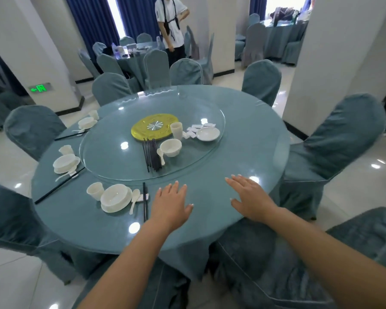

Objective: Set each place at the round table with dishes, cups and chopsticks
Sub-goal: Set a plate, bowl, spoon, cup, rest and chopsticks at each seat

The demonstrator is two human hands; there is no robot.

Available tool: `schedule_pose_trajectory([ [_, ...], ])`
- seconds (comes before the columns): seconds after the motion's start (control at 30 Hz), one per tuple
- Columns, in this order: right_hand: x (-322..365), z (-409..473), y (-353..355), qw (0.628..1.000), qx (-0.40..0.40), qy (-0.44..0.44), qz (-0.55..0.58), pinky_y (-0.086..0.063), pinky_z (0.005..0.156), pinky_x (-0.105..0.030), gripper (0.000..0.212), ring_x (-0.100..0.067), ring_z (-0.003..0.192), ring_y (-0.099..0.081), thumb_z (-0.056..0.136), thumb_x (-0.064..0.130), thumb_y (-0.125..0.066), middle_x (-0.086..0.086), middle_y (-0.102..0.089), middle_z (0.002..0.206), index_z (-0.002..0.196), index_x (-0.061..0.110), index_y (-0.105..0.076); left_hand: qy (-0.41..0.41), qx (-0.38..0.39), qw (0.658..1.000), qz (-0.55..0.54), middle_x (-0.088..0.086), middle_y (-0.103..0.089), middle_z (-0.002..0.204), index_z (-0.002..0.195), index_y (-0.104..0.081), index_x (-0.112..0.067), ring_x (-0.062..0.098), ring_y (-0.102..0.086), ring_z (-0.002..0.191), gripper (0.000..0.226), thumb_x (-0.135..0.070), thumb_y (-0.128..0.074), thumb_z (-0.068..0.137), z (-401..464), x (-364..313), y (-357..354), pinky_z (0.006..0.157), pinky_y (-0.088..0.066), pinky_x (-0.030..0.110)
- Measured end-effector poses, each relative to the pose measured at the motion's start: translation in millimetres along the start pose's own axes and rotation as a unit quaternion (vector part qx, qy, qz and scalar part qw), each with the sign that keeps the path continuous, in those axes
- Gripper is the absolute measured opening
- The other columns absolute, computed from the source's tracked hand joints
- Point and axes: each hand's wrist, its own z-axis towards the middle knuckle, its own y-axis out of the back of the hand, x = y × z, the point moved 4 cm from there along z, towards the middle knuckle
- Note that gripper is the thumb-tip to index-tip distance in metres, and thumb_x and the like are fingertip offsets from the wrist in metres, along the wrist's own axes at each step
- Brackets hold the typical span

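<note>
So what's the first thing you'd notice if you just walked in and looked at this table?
Probably the shiny yellow disc in the middle of the glass turntable, with black chopsticks and white dishes piled beside it. Next, the left hand and right hand spread flat on the table's near edge, beside a finished place setting.

- Green lit exit sign (39, 87) set low on the base of the white pillar (31, 47) at left: an arrow pointing left and a figure-in-doorway pictogram. No letters or numbers legible on it.
- Yellow disc (154, 128) at the centre of the glass turntable (112, 161): embossed pattern around the rim, too blurred to read as text.
- Small white packets (193, 130) on the turntable: any print too small to tell.
- Nothing else readable in the room.
</note>
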Motion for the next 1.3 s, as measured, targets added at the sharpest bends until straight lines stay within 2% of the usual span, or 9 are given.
schedule_pose_trajectory([
  [0.13,-55,-35,13,1.000,0.006,-0.009,0.008,-0.008,0.121,-0.036,0.065,-0.018,0.148,-0.009,0.095,0.032,-0.046,-0.002,-0.015,0.160,0.153,0.023,-0.016,-0.011,0.002,1.000,-0.004,0.007,-0.013,0.161,0.152,-0.016,-0.019,0.025,-0.014,0.147,0.068,-0.050,-0.039,0.097,7,-74,1,0.120,-0.012,0.043],
  [0.3,-133,-80,45,0.999,-0.025,-0.016,-0.013,-0.015,0.120,-0.038,0.064,-0.021,0.146,-0.018,0.096,0.044,-0.045,-0.005,-0.023,0.158,0.151,0.021,-0.023,-0.047,-0.012,0.999,-0.002,0.007,-0.017,0.159,0.151,-0.020,-0.020,0.023,-0.019,0.145,0.067,-0.050,-0.041,0.096,16,-189,2,0.119,-0.014,0.042],
  [0.63,-278,-141,92,0.999,-0.011,-0.041,-0.021,-0.012,0.120,-0.041,0.065,-0.021,0.147,-0.012,0.096,0.047,-0.042,-0.003,-0.018,0.159,0.152,0.024,-0.018,-0.060,-0.009,0.998,-0.020,0.004,-0.026,0.156,0.150,-0.025,-0.019,0.023,-0.026,0.143,0.069,-0.053,-0.044,0.094,51,-355,-2,0.116,-0.021,0.040],
  [0.93,-375,-140,119,0.997,-0.016,-0.074,-0.017,-0.014,0.120,-0.041,0.064,-0.020,0.146,-0.015,0.096,0.045,-0.044,-0.001,-0.020,0.159,0.152,0.024,-0.019,-0.100,0.005,0.994,-0.049,0.006,-0.025,0.157,0.150,-0.027,-0.019,0.023,-0.024,0.144,0.068,-0.053,-0.045,0.094,125,-446,0,0.118,-0.020,0.042],
  [1.3,-481,-58,122,0.996,0.041,-0.069,-0.033,-0.013,0.120,-0.039,0.063,-0.019,0.147,-0.012,0.098,0.044,-0.042,-0.002,-0.018,0.159,0.152,0.023,-0.017,-0.079,0.050,0.993,-0.079,0.006,-0.026,0.157,0.149,-0.029,-0.020,0.024,-0.027,0.143,0.066,-0.052,-0.046,0.094,254,-491,-26,0.118,-0.022,0.043],
])
